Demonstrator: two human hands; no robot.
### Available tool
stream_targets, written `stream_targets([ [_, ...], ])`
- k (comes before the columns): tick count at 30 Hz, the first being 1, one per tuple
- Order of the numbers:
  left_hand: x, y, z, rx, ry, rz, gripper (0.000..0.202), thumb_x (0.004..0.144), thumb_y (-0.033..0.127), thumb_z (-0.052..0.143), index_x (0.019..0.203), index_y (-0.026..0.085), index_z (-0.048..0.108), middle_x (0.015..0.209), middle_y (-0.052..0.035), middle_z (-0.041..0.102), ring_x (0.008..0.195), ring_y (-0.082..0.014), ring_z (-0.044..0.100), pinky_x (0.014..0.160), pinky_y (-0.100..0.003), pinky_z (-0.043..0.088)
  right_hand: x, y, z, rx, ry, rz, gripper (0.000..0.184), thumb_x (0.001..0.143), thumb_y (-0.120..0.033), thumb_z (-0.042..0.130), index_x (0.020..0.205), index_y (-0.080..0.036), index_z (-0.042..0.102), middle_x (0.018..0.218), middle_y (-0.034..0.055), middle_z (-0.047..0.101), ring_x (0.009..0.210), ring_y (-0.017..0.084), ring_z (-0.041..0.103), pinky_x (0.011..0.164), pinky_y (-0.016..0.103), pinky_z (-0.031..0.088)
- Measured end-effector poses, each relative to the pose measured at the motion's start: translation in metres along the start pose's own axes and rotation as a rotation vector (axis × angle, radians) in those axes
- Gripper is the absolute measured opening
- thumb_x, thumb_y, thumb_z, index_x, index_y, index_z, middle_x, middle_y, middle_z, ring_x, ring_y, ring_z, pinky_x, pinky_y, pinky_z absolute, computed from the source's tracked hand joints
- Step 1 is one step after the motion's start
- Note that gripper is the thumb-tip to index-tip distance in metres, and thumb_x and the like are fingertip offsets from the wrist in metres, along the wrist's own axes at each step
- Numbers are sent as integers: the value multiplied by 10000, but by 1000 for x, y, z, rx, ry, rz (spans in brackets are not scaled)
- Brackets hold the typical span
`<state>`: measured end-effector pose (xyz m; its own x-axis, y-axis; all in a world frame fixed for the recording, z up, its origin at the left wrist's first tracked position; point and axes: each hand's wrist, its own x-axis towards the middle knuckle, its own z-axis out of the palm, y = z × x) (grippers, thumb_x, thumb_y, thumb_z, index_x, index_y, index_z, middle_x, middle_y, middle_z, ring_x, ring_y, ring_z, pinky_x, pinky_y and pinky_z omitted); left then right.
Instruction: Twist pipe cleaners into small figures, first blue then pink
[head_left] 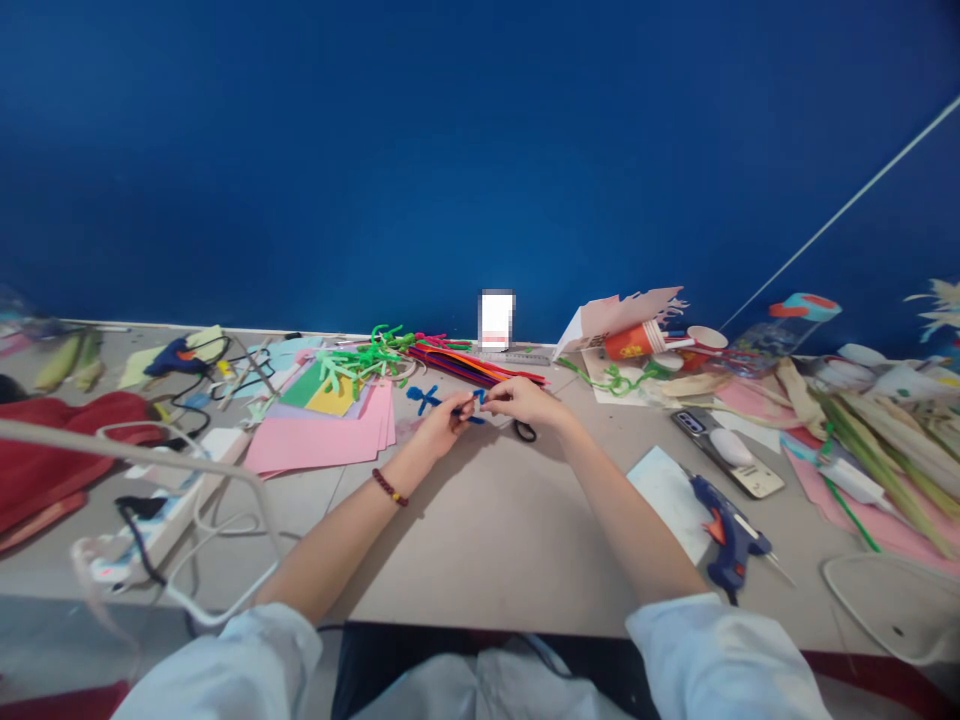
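Observation:
My left hand (444,420) and my right hand (525,402) meet at the middle of the grey table (480,520). Both pinch a blue pipe cleaner (431,398), whose twisted, cross-shaped end sticks out to the left of my left hand. My fingers are closed on it. A beaded bracelet (390,488) circles my left wrist. Behind my hands lie a bundle of coloured pipe cleaners (472,366) and a tangle of green ones (360,360). A small black loop (525,432) lies just under my right hand.
Pink and coloured paper sheets (322,430) lie at the left. A blue glue gun (727,535) rests at the right, another (176,357) at the far left. A phone (731,455), a red paper cup (634,342), corn husks (892,440), a power strip with cables (165,520).

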<state>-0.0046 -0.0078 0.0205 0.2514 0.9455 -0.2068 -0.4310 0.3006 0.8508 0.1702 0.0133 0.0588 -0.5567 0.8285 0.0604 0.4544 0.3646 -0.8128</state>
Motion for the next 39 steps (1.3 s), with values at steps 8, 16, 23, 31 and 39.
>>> stream_targets([
  [8, -3, -2, -1, 331, -108, -26, 304, 587, 318, 678, 477, 168, 437, 462, 35, 391, 431, -59, 300, 437, -224, 163, 4, 16, -2, -15, 96, 23, 104, 717, -254, 634, 709, -184, 711, 723, 31, 676, 694, 168, 586, 631, 262, 400],
  [16, -2, -6, 4, 485, 176, 118, 287, 607, 262, 616, 439, 185, 396, 430, 42, 363, 442, -78, 304, 471, -242, 221, 0, -9, -1, -324, 204, -1, 89, 736, -163, 613, 676, -190, 673, 769, 41, 668, 708, 164, 555, 609, 263, 343],
  [23, 2, -9, 1, 403, 314, 218, 306, 621, 266, 609, 451, 182, 370, 453, 42, 352, 469, -78, 323, 460, -221, 229, -2, -14, 6, -334, 203, -6, 90, 766, -205, 606, 697, -187, 661, 780, 36, 665, 718, 160, 558, 608, 252, 336],
  [31, 6, -7, 0, 87, 194, 78, 297, 537, 315, 698, 525, 160, 445, 514, 41, 415, 485, -56, 355, 418, -189, 196, 2, -7, 11, -227, 115, -12, 90, 776, -183, 589, 731, -163, 664, 751, 25, 662, 663, 123, 545, 627, 238, 372],
  [39, -1, -3, 0, 20, -7, -2, 277, 605, 293, 683, 563, 160, 443, 522, 55, 371, 465, -47, 321, 399, -195, 185, 2, 8, 2, 97, 57, 84, 174, 757, -312, 603, 785, -157, 676, 734, 23, 640, 600, 115, 537, 563, 230, 396],
])
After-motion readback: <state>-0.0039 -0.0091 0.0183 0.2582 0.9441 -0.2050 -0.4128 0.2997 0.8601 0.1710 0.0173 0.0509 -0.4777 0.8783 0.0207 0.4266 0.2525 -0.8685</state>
